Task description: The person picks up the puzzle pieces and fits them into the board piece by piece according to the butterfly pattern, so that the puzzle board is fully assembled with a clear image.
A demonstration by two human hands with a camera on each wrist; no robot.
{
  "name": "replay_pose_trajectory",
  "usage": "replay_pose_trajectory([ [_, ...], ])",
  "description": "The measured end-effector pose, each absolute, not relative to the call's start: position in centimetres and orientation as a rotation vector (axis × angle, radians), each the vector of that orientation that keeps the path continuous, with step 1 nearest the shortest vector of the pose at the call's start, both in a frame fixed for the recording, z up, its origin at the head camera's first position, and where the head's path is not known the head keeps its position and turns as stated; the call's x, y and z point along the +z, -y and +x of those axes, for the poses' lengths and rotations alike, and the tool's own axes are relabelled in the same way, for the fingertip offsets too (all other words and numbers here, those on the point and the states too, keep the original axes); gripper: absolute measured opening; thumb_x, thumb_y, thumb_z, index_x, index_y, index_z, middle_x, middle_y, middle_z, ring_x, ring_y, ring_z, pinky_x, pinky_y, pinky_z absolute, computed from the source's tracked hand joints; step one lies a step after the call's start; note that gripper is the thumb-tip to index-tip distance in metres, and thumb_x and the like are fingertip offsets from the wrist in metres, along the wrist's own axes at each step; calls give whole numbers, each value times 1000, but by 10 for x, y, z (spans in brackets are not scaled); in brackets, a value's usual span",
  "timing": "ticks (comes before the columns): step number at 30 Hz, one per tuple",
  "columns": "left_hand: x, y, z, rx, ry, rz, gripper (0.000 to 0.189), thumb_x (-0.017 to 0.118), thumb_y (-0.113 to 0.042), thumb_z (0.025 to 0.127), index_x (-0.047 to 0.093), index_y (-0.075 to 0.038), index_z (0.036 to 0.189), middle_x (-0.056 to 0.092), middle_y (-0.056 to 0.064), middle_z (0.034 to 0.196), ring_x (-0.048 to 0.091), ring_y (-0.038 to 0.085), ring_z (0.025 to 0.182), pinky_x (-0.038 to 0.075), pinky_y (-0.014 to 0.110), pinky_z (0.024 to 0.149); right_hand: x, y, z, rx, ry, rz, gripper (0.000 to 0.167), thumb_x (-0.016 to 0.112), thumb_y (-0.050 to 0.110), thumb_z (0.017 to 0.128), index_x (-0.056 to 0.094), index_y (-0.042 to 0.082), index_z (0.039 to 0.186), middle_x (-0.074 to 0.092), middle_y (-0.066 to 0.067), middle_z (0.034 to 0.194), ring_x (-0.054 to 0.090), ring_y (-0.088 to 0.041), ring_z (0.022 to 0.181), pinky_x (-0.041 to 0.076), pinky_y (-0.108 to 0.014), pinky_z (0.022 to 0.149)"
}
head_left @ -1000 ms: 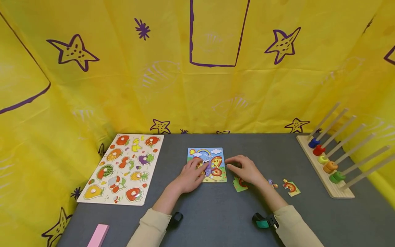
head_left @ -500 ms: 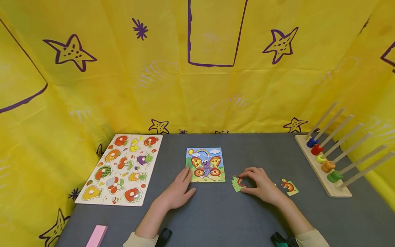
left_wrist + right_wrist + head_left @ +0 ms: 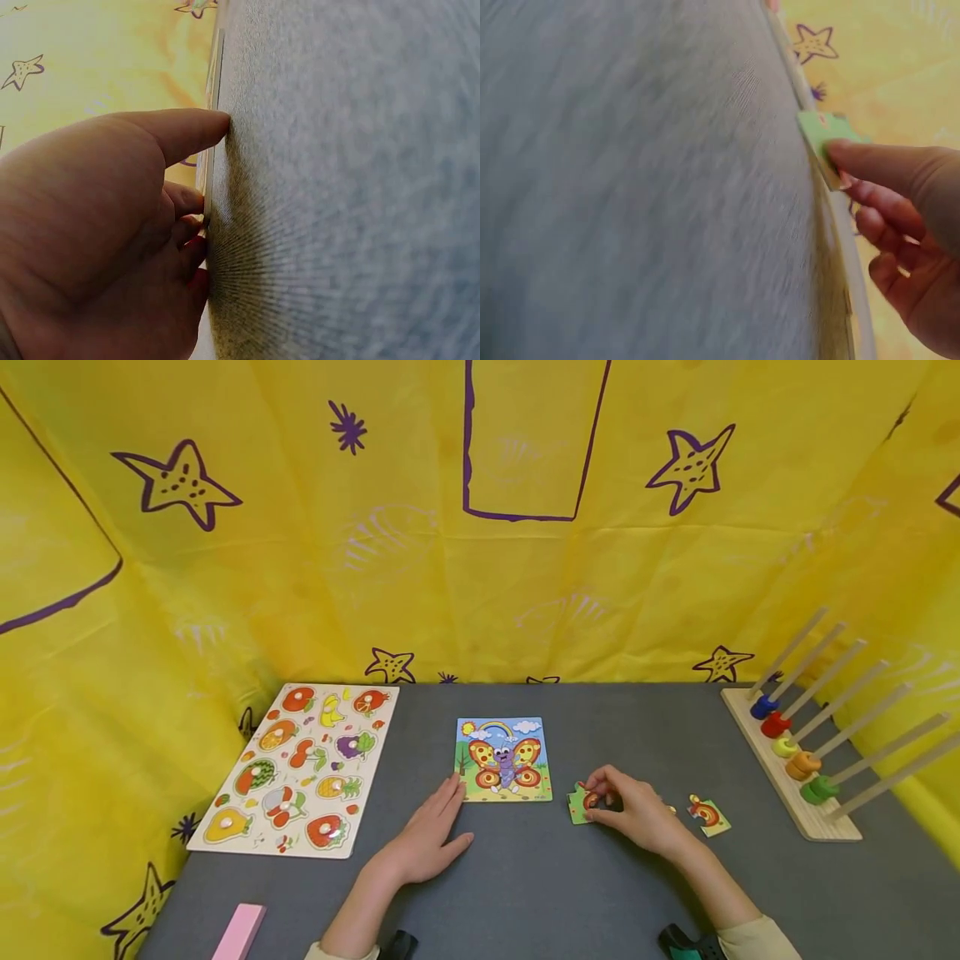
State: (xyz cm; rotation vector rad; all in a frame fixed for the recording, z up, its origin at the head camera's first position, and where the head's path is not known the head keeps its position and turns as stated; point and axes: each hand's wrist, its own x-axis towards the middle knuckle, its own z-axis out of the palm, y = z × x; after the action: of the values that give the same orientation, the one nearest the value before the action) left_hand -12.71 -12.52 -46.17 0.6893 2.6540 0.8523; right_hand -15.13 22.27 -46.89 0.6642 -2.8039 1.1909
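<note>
Slippage may be looming: the right hand (image 3: 636, 812) is pinching the puzzle piece (image 3: 577, 806) only by its palmward edge; left hand (image 3: 426, 838) is lying straight-fingered.

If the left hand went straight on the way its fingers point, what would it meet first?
Most likely the butterfly board: the left hand points at its near left corner. Its fingers look right at that edge; whether they touch it is unclear.

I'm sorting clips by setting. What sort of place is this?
Probably a play corner or booth: yellow cloth with starfish drawings hangs at the back and both sides, and a fruit board and peg stand lie before it.
</note>
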Motion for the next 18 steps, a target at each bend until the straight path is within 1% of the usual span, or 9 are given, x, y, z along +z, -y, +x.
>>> replay_pose_trajectory([
  [2, -463, 125, -127, 838, -2655, 701, 75, 55, -33, 98, 21, 6, 152, 12, 22, 160, 10, 39, 146, 18, 59, 112, -468, -217, -153, 1285, 2764, 656, 21, 78, 17, 83, 65, 16, 100, 66, 11, 83, 59, -7, 73, 48, -23, 65],
  [5, -464, 125, -128, 818, -2645, 685, 75, 55, -33, 98, 20, 5, 153, 10, 19, 161, 8, 36, 147, 17, 57, 114, -466, -203, -157, 1445, 2742, 603, 13, 74, 18, 87, 69, 15, 98, 71, 9, 83, 64, -7, 73, 49, -23, 65],
  [9, -463, 125, -128, 806, -2626, 663, 75, 54, -34, 98, 17, 1, 154, 7, 17, 162, 6, 33, 148, 15, 55, 115, -464, -175, -166, 1619, 2745, 458, 15, 74, 21, 87, 70, 12, 98, 73, 4, 83, 66, -9, 75, 48, -23, 66],
  [13, -463, 125, -129, 779, -2624, 693, 71, 52, -34, 100, 17, -10, 157, 5, 18, 162, 4, 34, 148, 14, 55, 115, -463, -143, -177, 1663, 2739, 311, 15, 78, 20, 84, 70, 11, 93, 73, 2, 80, 65, -10, 73, 44, -24, 62],
  [16, -463, 125, -129, 763, -2621, 715, 66, 50, -33, 101, 19, -17, 157, 4, 18, 162, 3, 35, 148, 14, 56, 114, -463, -121, -186, 1656, 2725, 286, 13, 79, 18, 83, 71, 11, 91, 73, 2, 78, 65, -10, 71, 44, -25, 61],
  [18, -463, 125, -130, 762, -2618, 718, 65, 50, -33, 101, 21, -18, 157, 4, 19, 162, 3, 36, 148, 14, 57, 114, -464, -109, -192, 1650, 2723, 312, 12, 78, 18, 83, 72, 11, 91, 73, 2, 78, 65, -9, 72, 45, -25, 61],
])
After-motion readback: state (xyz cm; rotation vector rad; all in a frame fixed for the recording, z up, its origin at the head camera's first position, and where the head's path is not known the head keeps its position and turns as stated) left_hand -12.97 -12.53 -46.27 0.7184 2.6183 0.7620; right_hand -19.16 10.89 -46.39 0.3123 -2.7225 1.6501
